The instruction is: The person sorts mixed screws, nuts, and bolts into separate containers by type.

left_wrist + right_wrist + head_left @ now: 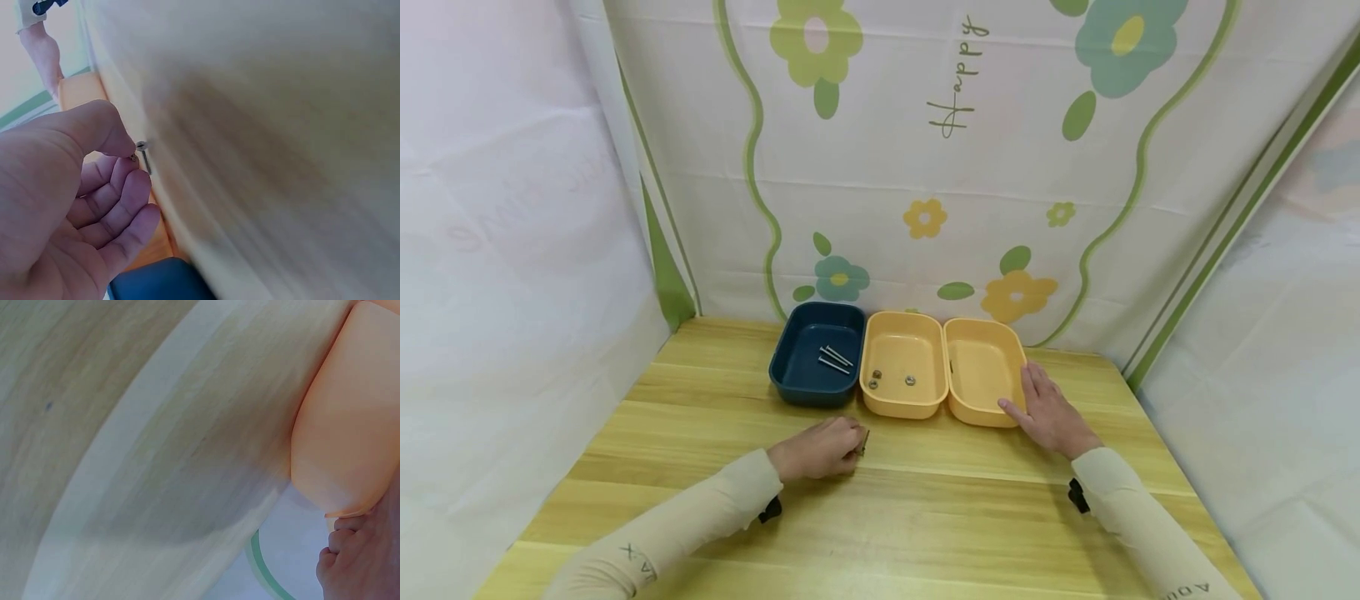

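Observation:
My left hand (822, 448) is over the table just in front of the bins. Thumb and index finger pinch a small screw (145, 156), its round head and thin shank showing beyond the fingertips. A tiny brass-coloured bit (134, 158) also shows between those fingertips; its kind is unclear. My right hand (1051, 413) rests against the right yellow bin (988, 419), thumb at the near rim and extended fingers along the right side. In the right wrist view, part of that hand (359, 562) appears beside the bin's wall (344, 419).
A dark blue bin (812, 398) at the left contains several long screws (835, 360). Small nuts (910, 380) lie in the middle yellow bin (904, 410). The three bins stand side by side on the wooden table (880, 525), close to a printed fabric backdrop (880, 167).

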`<state>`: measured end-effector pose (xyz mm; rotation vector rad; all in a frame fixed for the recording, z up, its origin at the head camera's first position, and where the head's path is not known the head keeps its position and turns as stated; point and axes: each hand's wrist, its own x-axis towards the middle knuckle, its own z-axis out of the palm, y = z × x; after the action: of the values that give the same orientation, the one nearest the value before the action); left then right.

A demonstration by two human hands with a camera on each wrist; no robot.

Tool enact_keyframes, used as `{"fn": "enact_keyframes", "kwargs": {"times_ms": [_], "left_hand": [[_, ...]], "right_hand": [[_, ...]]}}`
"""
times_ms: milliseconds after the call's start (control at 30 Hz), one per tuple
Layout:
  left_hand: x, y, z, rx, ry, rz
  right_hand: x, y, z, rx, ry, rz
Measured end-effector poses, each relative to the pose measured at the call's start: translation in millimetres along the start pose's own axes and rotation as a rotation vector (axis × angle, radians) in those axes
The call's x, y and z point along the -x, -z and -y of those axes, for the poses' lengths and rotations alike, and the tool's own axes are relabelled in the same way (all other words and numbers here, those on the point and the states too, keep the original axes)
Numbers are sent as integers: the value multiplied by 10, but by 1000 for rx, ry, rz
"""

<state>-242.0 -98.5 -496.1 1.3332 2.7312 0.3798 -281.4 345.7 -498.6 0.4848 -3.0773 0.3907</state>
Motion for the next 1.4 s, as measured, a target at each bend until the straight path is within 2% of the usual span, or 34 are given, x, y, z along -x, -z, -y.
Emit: {"fn": "enact_keyframes", "kwargs": {"times_ms": [333, 567, 733, 800, 900, 1100, 1267, 1400], "left_hand": [[-44, 148, -28, 18, -21, -44], [-105, 304, -62, -16, -37, -100], [-160, 419, -93, -70, -77, -143], [-195, 457, -103, -105, -98, -154], [-259, 506, -124, -133, -93, -151], [-390, 588, -168, -112, -56, -133], [-509, 656, -213, -132, -87, -160], [-631, 710, -267, -107, -108, -177]], "right_hand": [[1, -5, -3, -4, -3, 1], [-3, -9, 0, -12, 5, -5], [8, -10, 0, -4, 6, -12], [10, -9, 5, -7, 7, -19], [11, -1, 9, -7, 12, -21], [4, 11, 13, 5, 4, -4], [6, 19, 22, 6, -3, 3], [7, 16, 25, 2, -8, 1]]}}
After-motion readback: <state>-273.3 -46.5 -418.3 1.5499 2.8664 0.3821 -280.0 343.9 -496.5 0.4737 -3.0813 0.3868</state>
